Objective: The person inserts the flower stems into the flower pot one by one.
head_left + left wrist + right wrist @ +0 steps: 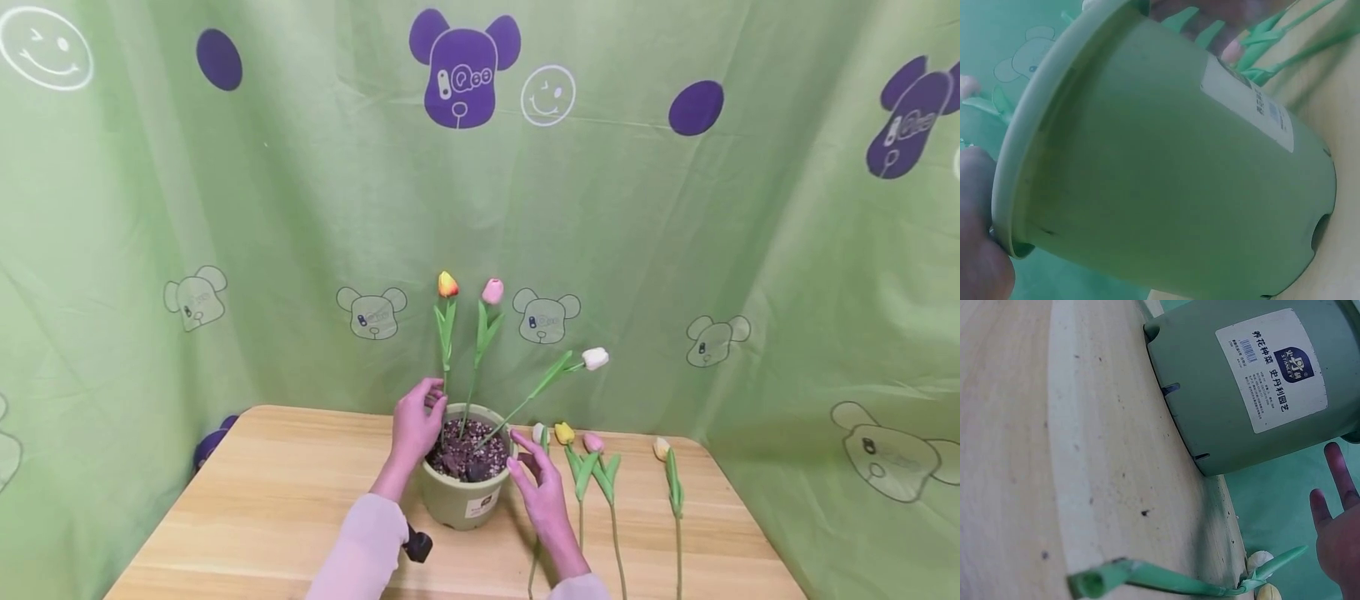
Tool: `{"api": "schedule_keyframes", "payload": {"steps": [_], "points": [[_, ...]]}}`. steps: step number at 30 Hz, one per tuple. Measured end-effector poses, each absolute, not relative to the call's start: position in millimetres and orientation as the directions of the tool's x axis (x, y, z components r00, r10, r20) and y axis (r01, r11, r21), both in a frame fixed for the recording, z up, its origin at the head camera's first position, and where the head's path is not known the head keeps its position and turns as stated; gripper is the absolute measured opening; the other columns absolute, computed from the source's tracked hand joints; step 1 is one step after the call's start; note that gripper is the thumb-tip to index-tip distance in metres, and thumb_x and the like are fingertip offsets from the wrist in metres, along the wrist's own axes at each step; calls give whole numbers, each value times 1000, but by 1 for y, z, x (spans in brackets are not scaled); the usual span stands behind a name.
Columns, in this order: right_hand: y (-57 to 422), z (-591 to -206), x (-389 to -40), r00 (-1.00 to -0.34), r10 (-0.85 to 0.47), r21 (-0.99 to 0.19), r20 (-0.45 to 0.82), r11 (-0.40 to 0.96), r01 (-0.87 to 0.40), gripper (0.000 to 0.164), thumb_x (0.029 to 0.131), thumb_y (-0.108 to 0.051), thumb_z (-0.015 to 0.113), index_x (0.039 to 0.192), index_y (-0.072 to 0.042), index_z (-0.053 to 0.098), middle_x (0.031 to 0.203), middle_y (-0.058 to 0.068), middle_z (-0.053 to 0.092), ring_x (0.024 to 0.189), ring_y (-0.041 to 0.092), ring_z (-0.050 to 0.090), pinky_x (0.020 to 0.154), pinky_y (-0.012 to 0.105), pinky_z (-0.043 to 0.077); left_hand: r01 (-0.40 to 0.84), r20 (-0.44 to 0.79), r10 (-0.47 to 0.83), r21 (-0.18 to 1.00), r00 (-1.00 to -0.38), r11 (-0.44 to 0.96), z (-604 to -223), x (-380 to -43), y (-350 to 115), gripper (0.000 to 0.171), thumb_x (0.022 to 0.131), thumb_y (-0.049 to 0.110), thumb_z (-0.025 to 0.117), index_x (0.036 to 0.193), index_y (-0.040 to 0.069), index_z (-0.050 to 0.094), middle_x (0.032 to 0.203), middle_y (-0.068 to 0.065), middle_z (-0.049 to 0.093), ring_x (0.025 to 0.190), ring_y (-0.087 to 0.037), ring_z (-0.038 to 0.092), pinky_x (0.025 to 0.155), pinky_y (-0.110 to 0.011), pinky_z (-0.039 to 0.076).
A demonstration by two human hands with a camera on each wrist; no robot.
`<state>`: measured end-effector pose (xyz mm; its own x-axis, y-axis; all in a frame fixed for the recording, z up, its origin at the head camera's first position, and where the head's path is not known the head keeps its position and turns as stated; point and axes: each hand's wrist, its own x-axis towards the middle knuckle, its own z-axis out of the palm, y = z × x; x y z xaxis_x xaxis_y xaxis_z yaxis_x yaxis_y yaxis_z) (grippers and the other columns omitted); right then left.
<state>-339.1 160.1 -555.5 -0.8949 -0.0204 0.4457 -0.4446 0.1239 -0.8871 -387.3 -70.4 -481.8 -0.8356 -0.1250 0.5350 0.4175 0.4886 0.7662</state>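
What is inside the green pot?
Speckled soil, with a red-yellow tulip, a pink tulip and a white tulip stuck in it. Soil covers the stems' lower ends and the bottom of the pot.

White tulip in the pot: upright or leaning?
Leaning. The white tulip slants from the soil up to the right in the head view, past the rim of the pot; the pink tulip stands nearer upright.

Orange, pink and tilted white tulips (492, 291) stand in a green pot (444, 498).
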Motion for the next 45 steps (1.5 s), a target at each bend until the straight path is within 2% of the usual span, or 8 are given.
{"api": "schedule_keyframes", "payload": {"steps": [8,14,22,31,38,45], "points": [[160,-558,-339,-902,-12,-895,431,125,-429,45,102,-12,65,146,-14,57,149,9,58,119,34,65,122,59,40,407,514,-117,780,-850,475,-485,-388,-77,29,95,2,69,124,-2,67,101,-12,74,88,-22,69,77,-26,65],[160,-556,-340,-901,-17,-895,433,114,-432,45,101,-12,66,145,-15,57,150,8,58,121,38,63,124,60,38,417,517,-100,777,-850,471,-485,-386,-78,27,96,2,68,123,0,67,101,-12,73,90,-23,69,78,-25,65],[161,-558,-338,-906,-17,-900,423,111,-422,45,101,-11,66,145,-14,57,150,8,58,121,37,63,124,59,38,424,531,-99,762,-841,489,-490,-380,-76,26,95,-1,69,120,2,69,98,-10,74,86,-20,69,76,-24,65],[160,-557,-341,-910,-7,-903,415,124,-412,45,101,-15,68,145,-16,58,149,6,58,123,33,62,124,60,38,459,579,-65,706,-813,540,-488,-383,-76,26,94,-1,69,120,0,68,95,-10,74,82,-20,70,74,-25,65],[159,-557,-344,-906,-5,-899,423,123,-420,46,101,-13,68,145,-15,58,148,8,59,119,29,65,124,60,38,452,583,-54,682,-811,576,-485,-384,-76,28,95,1,70,123,-1,67,98,-11,74,85,-22,71,76,-27,67],[160,-557,-341,-912,-1,-906,409,116,-406,46,100,-14,68,145,-16,58,148,5,59,120,26,65,124,57,37,450,591,-25,640,-807,623,-487,-383,-74,31,96,2,69,126,0,65,100,-9,73,87,-21,72,76,-28,67]]}}
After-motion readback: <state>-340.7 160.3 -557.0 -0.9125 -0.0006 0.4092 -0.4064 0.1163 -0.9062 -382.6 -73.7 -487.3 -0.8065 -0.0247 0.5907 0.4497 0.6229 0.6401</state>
